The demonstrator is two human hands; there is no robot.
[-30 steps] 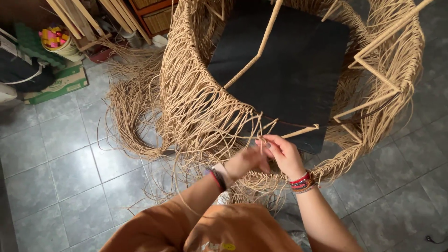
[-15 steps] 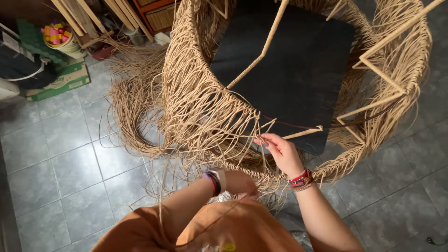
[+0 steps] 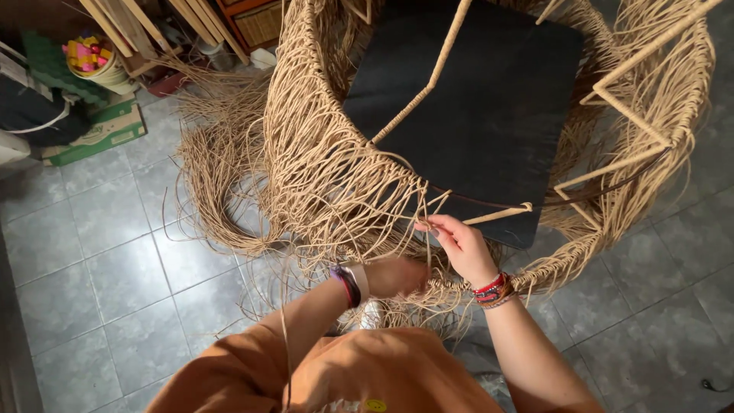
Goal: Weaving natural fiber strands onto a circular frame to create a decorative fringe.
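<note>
Pinching tan cord strand [image 3: 425, 229] at near rim of woven chair frame [image 3: 329, 160], right hand [image 3: 459, 245] closed; left hand [image 3: 394, 275] grip hidden. Left side densely woven, right side still sparse, loose cords [image 3: 222, 191] remaining on floor.

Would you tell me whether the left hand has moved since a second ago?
Yes. The left hand has dropped from beside the right hand at the strands, down toward the person, away from the black seat panel.

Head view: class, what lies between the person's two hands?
Tan woven cords run down between the left hand and right hand; the head view shows it.
</note>
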